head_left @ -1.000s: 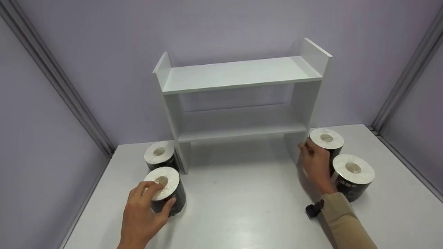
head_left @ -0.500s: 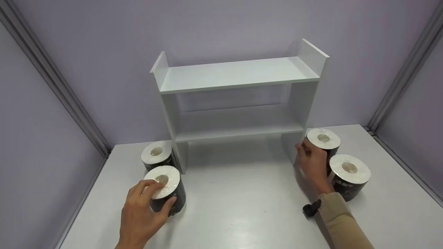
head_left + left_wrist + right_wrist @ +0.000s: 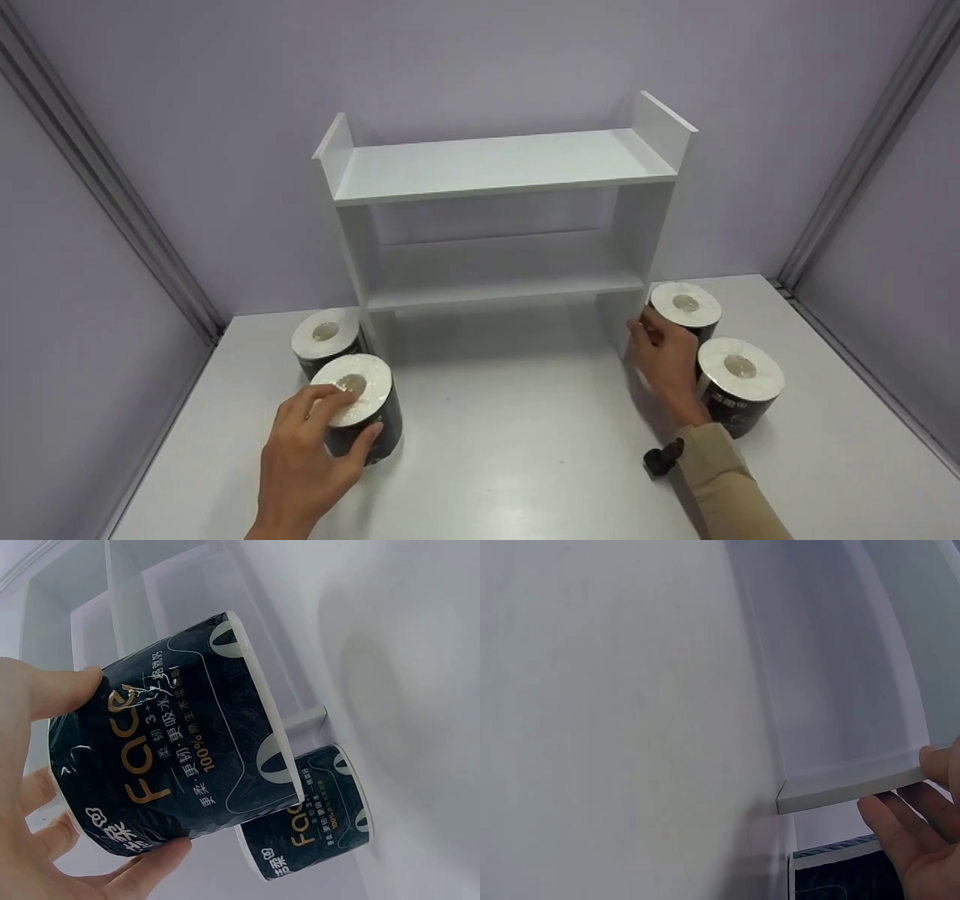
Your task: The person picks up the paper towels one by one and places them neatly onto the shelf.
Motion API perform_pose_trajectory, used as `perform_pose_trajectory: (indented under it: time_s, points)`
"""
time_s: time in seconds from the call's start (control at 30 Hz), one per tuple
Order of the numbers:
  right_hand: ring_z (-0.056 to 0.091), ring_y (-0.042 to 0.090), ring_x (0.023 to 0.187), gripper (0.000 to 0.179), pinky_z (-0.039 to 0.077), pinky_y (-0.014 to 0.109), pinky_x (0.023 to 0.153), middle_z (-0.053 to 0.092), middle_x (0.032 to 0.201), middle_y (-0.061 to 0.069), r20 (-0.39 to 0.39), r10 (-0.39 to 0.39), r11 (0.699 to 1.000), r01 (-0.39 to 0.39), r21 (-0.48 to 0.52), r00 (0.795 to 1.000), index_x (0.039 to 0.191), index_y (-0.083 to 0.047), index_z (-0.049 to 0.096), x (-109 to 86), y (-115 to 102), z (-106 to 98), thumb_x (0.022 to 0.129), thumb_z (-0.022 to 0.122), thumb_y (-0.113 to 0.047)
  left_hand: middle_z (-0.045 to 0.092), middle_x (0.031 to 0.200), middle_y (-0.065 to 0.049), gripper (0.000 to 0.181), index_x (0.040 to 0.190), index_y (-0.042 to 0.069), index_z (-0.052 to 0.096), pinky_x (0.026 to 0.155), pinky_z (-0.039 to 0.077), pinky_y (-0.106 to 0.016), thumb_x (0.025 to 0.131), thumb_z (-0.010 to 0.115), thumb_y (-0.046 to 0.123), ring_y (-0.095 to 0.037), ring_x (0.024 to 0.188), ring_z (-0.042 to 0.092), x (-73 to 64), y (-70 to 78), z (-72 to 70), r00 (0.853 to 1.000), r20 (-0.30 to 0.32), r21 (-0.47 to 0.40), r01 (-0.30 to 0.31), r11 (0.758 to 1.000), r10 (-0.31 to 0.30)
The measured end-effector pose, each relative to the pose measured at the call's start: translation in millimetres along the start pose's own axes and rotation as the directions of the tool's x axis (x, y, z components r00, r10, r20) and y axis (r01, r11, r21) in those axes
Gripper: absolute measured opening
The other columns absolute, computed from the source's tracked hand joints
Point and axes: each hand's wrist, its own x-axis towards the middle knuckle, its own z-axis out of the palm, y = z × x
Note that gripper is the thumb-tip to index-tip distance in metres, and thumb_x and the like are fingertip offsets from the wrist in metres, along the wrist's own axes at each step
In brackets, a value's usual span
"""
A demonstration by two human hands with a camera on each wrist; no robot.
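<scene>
My left hand (image 3: pixel 307 450) grips the front-left toilet roll (image 3: pixel 386 420), thumb on its near side and fingertips over its white top by the core. In the left wrist view this toilet roll (image 3: pixel 187 742) shows a dark wrapper with gold "Face" lettering. Behind it stands another toilet roll (image 3: pixel 324 334), beside the shelf's left panel. My right hand (image 3: pixel 667 364) pinches the front edge of the right side panel of the white shelf (image 3: pixel 502 166). In the right wrist view, thumb and fingers lie on opposite faces of that panel (image 3: pixel 847 791).
To the right of the shelf stand two more wrapped rolls, a rear roll (image 3: pixel 686 304) and a front roll (image 3: pixel 739 375) close beside the right wrist. The white table (image 3: pixel 495 450) meets a pale back wall (image 3: pixel 480 60). Metal frame posts (image 3: pixel 862 142) rise at both corners.
The head view has drifted, shifting the shelf and standing rolls left. The roll in my left hand has moved slightly rightward and up relative to the roll behind. My right hand keeps its pinch.
</scene>
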Motion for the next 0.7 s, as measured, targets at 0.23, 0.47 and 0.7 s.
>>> perform_pose_trajectory:
  time_s: [0.23,0.47,0.7]
  points:
    - [0.076,0.02,0.083,0.02,0.047,0.002,0.068,0.082,0.098,0.015,-0.011,0.021,1.0,-0.021,0.007,1.0,0.118,-0.002,0.08,-2.7,3.0,-0.5,0.099,0.075,-0.005,0.07,0.112,-0.007,0.046,0.108,0.014,0.08,0.084,0.062,-0.06,0.07,0.102,0.024,-0.038,0.113,0.067,0.5,3.7,3.2,1.0,0.006,-0.008,-0.005,1.0,0.005]
    - [0.069,-0.001,0.078,0.02,0.049,0.003,0.067,0.082,0.099,0.015,0.0,0.035,0.999,-0.035,0.009,0.999,0.119,-0.003,0.08,-2.5,2.1,-0.4,0.1,0.074,-0.006,0.07,0.112,-0.005,0.046,0.108,0.015,0.079,0.084,0.063,-0.059,0.07,0.102,0.024,-0.036,0.112,0.068,2.9,5.3,5.3,1.0,-0.004,-0.018,-0.016,1.0,0.016]
    - [0.067,0.0,0.075,0.017,0.046,0.003,0.064,0.081,0.094,0.014,-0.021,-0.019,1.0,0.019,0.004,1.0,0.115,-0.002,0.081,-1.4,1.2,0.7,0.099,0.075,-0.005,0.07,0.113,-0.005,0.045,0.109,0.016,0.079,0.083,0.064,-0.056,0.071,0.102,0.025,-0.034,0.11,0.067,7.4,8.2,6.9,0.999,-0.019,-0.029,-0.039,0.999,0.038]
